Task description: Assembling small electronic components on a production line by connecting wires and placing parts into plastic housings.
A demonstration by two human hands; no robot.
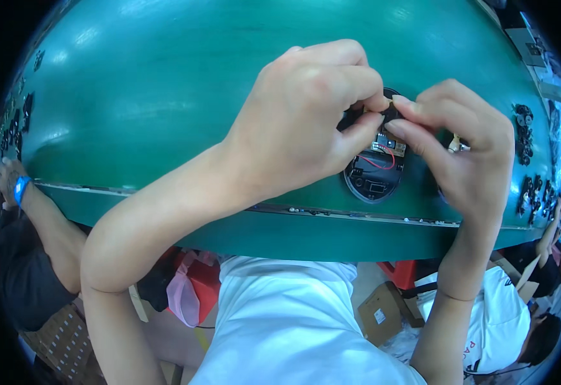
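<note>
An open black oval shell [373, 179], shaped like the base of a computer mouse, lies on the green table. Inside it are a small circuit board [393, 146] and a looped red wire [383, 165]. My left hand [312, 106] is over the shell's left side, thumb and forefinger drawn together. From the right, my right hand [470, 138] reaches in with its thumb and forefinger closed in a pinch. The fingertips of both hands nearly meet above the shell's far end. Whatever they grip is too small and too covered to name.
Partly behind my right hand sits a small part with a brass-coloured piece [458, 145]. Black parts lie in groups at the table's right [524, 131] and left [17, 125] sides. Small bits lie along the near edge strip [306, 210]. A co-worker's hand [8, 183] is at far left.
</note>
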